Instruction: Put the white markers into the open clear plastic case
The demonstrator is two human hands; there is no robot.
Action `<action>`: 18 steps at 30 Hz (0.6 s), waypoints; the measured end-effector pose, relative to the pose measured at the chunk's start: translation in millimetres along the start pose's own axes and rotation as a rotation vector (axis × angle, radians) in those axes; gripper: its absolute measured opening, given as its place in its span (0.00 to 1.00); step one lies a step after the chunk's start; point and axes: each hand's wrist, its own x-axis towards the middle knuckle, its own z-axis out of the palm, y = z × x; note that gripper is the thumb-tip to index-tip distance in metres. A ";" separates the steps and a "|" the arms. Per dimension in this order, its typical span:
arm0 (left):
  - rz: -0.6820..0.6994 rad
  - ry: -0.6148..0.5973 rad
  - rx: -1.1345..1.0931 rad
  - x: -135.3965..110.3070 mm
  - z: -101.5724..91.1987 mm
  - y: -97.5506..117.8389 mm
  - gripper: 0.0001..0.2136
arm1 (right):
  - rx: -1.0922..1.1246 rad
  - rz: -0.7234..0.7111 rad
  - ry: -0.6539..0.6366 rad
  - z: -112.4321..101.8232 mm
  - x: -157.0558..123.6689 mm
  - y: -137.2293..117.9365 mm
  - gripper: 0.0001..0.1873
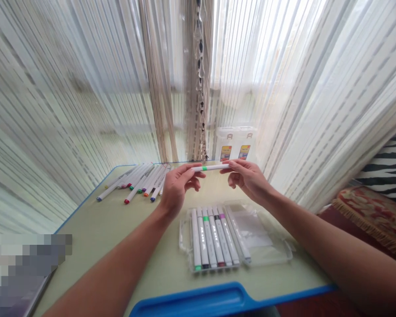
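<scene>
A white marker with a green band (214,167) is held level above the table between my two hands. My left hand (178,187) pinches its left end between thumb and fingers. At the opposite end, my right hand (246,176) grips it the same way. Below them lies an open clear plastic case (181,235), with several white markers (213,237) side by side in its left half. One more marker (239,235) rests along the fold beside the lid (264,237). Beyond my left hand, a loose pile of capped markers (141,180) spreads over the table.
Two clear cases with labels (236,143) stand upright at the table's back edge. A blue tray rim (198,299) runs along the front. String curtains (119,79) hang behind. At right are a fringed cloth (376,211) and a zebra-patterned fabric (391,163).
</scene>
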 end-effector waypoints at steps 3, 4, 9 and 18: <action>0.023 -0.020 0.062 -2.3 1.4 1.1 0.16 | 0.018 0.008 -0.001 -1.4 1.2 -0.6 0.16; 0.034 -0.026 0.089 -3.3 2.4 1.6 0.16 | 0.021 0.009 0.002 -1.9 1.7 -0.9 0.16; 0.041 -0.075 0.144 -8.7 9.8 2.8 0.18 | 0.042 -0.004 0.050 -4.1 3.5 -1.7 0.15; -0.034 -0.101 0.055 -7.7 10.3 0.6 0.17 | 0.044 -0.019 0.051 -4.6 3.9 -1.0 0.14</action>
